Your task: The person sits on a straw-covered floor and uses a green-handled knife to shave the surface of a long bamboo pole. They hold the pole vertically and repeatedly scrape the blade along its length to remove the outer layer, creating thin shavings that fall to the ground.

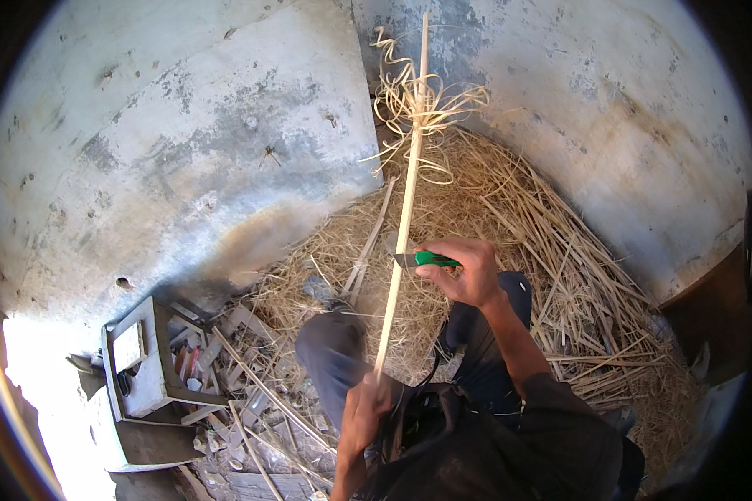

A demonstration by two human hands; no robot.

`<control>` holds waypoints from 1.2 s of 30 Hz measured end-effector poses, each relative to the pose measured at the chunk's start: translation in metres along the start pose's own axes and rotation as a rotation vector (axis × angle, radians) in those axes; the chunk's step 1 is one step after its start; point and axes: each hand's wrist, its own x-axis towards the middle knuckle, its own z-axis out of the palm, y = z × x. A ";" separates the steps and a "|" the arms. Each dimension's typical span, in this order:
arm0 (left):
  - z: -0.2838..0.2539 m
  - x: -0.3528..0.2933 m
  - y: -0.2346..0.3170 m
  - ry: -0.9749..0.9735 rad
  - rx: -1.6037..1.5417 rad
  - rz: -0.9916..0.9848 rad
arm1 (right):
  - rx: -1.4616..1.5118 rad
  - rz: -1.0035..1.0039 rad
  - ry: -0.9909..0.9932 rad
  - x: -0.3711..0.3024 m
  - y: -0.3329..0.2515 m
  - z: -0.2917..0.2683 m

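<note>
A long pale strip of wood or bamboo (pixel 407 196) slants up and away from my lap. My left hand (pixel 362 411) is closed round its near end. In my right hand (pixel 470 269) is a green utility knife (pixel 436 260), gripped by its handle. The knife's blade points left and lies across the strip at about mid-length, seemingly touching it. Thin curled shavings (pixel 422 107) cling in a tuft near the strip's far end. Part of each hand's grip is hidden by its own fingers.
Straw-like shavings and split strips (pixel 564 284) heap up ahead and to the right. At left, a battered box-like frame (pixel 154 367) stands amid scraps. Loose sticks (pixel 267 391) lie beside my left leg. Worn, stained walls (pixel 226 125) enclose the corner.
</note>
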 end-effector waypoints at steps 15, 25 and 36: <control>-0.011 -0.009 -0.018 -0.010 0.045 -0.066 | -0.158 0.171 0.020 0.030 0.056 -0.002; -0.013 -0.018 -0.018 0.019 0.039 -0.097 | 0.398 0.497 -0.045 0.037 0.089 -0.003; -0.001 0.016 0.028 0.188 0.009 0.119 | 0.947 0.789 -0.145 -0.074 0.012 0.060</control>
